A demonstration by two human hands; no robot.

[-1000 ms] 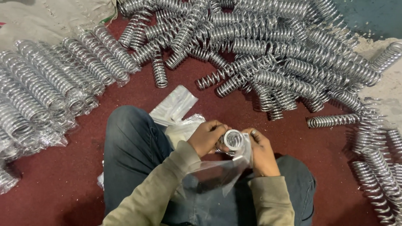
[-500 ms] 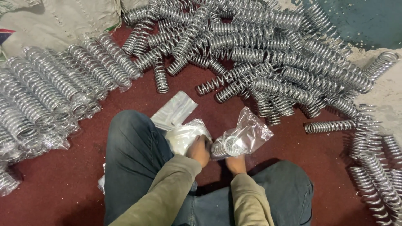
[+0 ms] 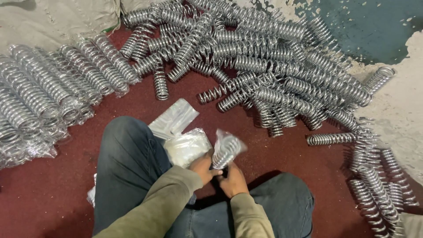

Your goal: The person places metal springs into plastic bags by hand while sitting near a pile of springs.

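Note:
Both hands hold one shiny metal coil spring [image 3: 224, 151] that stands nearly upright inside a clear plastic bag, above my lap. My left hand [image 3: 203, 166] grips its lower end from the left. My right hand [image 3: 232, 180] grips it from below and to the right. A stack of empty clear plastic bags [image 3: 187, 145] lies on the red floor just left of my hands, beside my left knee [image 3: 128, 145].
A big loose heap of bare springs [image 3: 264, 57] covers the floor ahead and to the right. Bagged springs lie in rows [image 3: 48, 92] at the left. More springs [image 3: 374, 176] trail down the right side. My right leg [image 3: 282, 202] is folded below.
The bag, open and loose around the spring a second ago, now wraps it tightly. The spring has turned from end-on to nearly upright, and my hands have dropped to its lower end.

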